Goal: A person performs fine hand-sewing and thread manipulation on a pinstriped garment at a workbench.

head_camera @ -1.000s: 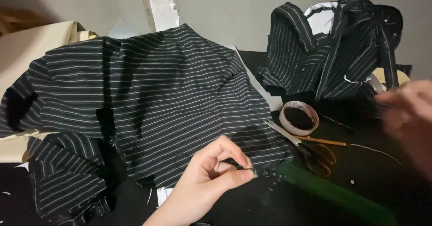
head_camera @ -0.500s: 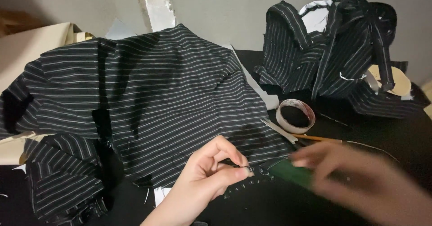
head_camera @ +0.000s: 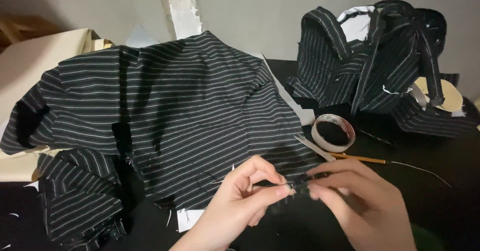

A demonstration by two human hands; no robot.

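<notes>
Striped garment point(head_camera: 190, 116), black w/ thin white stripes, spread flat over desk point(head_camera: 450, 191), upper-left to centre; lower hem edge runs right to both hands at bottom centre. Pinched at that hem by left hand point(head_camera: 240, 206): thumb and forefinger closed together on a small fold of fabric, other fingers curled in. Right hand point(head_camera: 365, 201) just beside, touching same hem strip from the right, fingertips drawn together on it; slightly blurred, so can't tell if anything thin sits betw. the fingers. Hands nearly meeting, gap betw. them bridged by the dark strip of cloth.

Second striped piece point(head_camera: 80, 201) bunched at lower left, partly under the main garment. Another heap of striped clothing point(head_camera: 370, 66) piled at upper right, well apart from hands. Roll of tape point(head_camera: 333, 133) lying flat betw. that heap and the hands, near garment's right edge. Thin yellowish stick point(head_camera: 360, 158) just below the roll, above right hand. Beige paper sheets point(head_camera: 35, 61) under garment at far left.
</notes>
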